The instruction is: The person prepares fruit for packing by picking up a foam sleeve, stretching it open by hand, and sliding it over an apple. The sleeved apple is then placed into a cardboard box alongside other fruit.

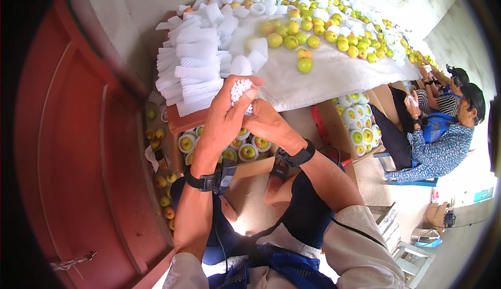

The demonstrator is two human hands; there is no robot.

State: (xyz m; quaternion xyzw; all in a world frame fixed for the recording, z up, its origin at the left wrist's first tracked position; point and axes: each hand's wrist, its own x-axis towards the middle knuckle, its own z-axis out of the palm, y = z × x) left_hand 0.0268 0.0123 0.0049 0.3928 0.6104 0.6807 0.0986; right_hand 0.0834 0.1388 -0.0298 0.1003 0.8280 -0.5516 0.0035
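Both my hands meet just above the near edge of the table, around a white foam net sleeve. My left hand wraps its side, thumb pressed across the front. From the right, my right hand closes on its lower end, fingers partly hidden. The sleeve bulges round; whatever is inside cannot be made out. Beside my left hand lies a big pile of flattened foam net sleeves. Below my hands stands a cardboard box with apples in foam nets.
Loose yellow-green apples spread over the white-covered table. A second box of netted apples stands to the right. Two people sit farther right. A red door is at left, with loose apples on the floor beside it.
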